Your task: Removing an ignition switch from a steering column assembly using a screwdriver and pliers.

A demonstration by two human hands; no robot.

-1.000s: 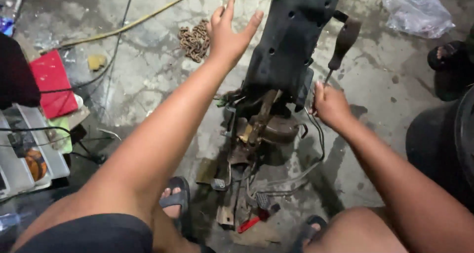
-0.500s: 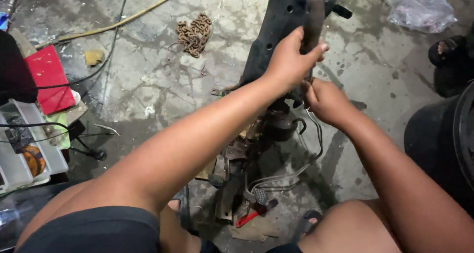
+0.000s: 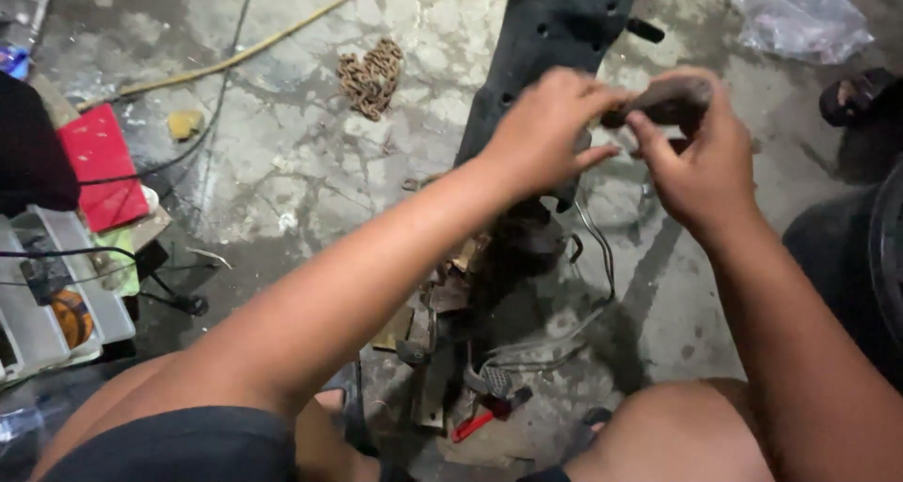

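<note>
A: Where is the tool sitting relative to the fingers?

B: Both hands are meeting on the dark, grimy tool handle [image 3: 666,101], held up over the long black perforated metal frame [image 3: 555,31]. The left hand [image 3: 546,129] is pinching the near end, its fingers [image 3: 591,158] closing together on it. The right hand [image 3: 701,158] is wrapping the far end, thumb pressing along the underside. So both are clamped on the handle, with it lying between them, clear of the floor.

A: What is differing from half a second back?

B: Then the left hand alone was gripping the handle upright against the frame, and the right hand was sitting lower, by the wires. Now the handle is lying nearly level and the right hand is up on it too.

A: Surface and surroundings?

B: The person is working over a cracked, stained grey concrete floor [image 3: 282,162]. A rusty greasy mechanical assembly [image 3: 470,294] with loose grey wires [image 3: 593,256] is lying just below the hands. A small heap of rusty chain [image 3: 370,76] is lying left of the frame, a yellow hose [image 3: 235,59] is running beyond it, and a flat red box [image 3: 99,167] is lying at the far left. A crumpled clear plastic bag [image 3: 800,16] is lying at top right.
</note>
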